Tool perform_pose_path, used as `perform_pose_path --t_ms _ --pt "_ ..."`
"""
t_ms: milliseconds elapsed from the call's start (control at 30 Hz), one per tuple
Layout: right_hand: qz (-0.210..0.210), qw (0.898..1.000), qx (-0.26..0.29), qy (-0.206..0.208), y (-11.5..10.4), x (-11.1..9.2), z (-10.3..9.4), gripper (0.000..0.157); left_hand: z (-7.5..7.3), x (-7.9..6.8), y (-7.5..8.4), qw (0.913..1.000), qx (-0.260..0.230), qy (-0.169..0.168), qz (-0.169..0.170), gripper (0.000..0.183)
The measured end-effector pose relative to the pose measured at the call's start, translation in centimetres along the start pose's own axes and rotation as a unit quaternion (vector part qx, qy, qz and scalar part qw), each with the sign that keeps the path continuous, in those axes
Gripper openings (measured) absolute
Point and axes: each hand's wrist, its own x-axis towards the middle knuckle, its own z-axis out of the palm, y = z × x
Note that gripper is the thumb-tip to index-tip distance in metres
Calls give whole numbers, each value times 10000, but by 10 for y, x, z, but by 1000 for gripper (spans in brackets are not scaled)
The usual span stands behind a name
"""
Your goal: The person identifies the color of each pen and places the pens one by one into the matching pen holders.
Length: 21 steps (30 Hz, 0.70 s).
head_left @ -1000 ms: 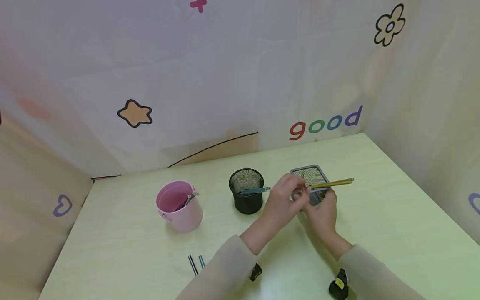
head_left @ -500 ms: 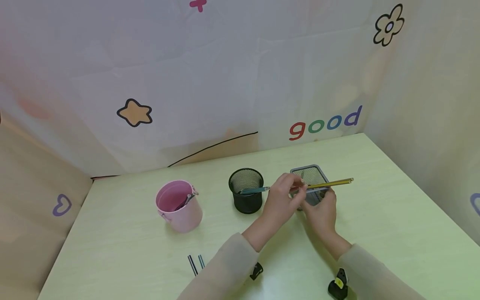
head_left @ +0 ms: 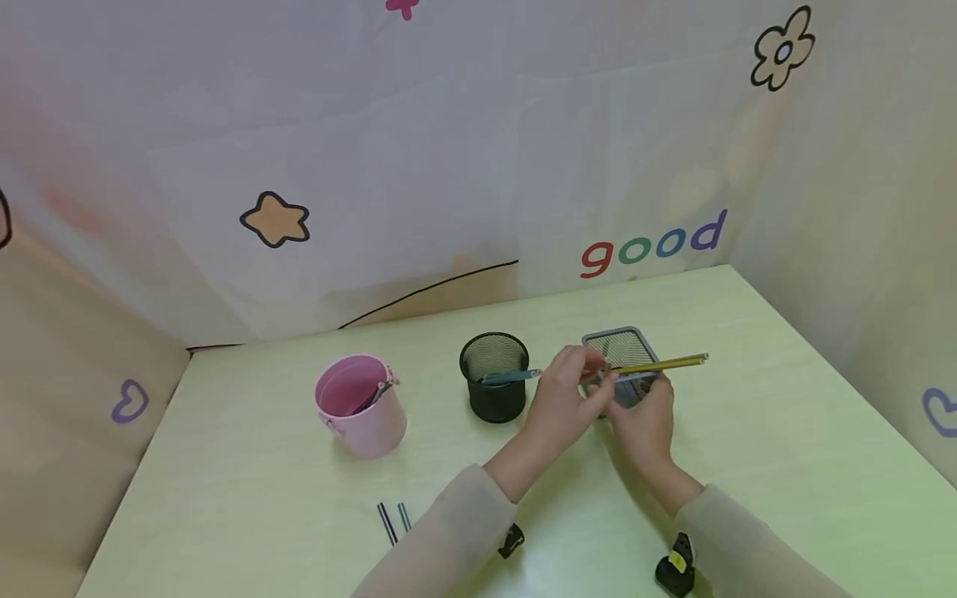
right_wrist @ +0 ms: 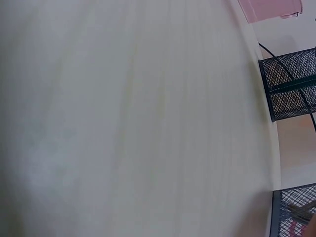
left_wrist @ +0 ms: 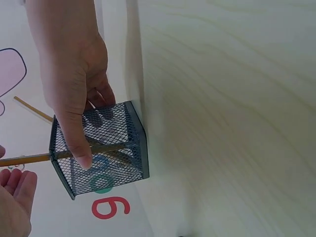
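In the head view, my right hand (head_left: 645,419) grips the near side of a grey square mesh pen holder (head_left: 619,339). The left wrist view shows this holder (left_wrist: 106,126) with the right thumb lying along its wall. Two yellow pencils (head_left: 669,364) lean out over the right rim. Another pencil (left_wrist: 24,159) stands in the holder, its upper end between the thumb and fingers of my left hand (head_left: 564,394). That end appears pinched, though the contact is partly hidden. In the right wrist view, only a bit of the right hand shows by the holder (right_wrist: 296,195).
A round black mesh pen holder (head_left: 497,407) with teal pencils (head_left: 510,377) stands left of my left hand. Farther left is a pink bucket (head_left: 377,436) with dark pencils (head_left: 370,399). Dark blue pencils (head_left: 386,523) and light blue ones (head_left: 404,517) lie near my left sleeve.
The left fingers shift slightly around the pencil's end. My right hand and the grey holder stay in place; the head view moves a little.
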Motion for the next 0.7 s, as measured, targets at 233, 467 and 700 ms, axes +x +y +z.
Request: perform_pose_path --t_ms 233,467,700 --pt "-196 9996 174 74 -2 0 0 78 -4 -1 1 9993 274 -184 -148 28" --pt "-507 9976 407 230 -1 -3 -1 73 -10 -2 6 9979 506 -372 -135 37" --pt "24 9999 -157 20 -6 -16 -4 87 -16 -1 12 9977 547 -380 112 40"
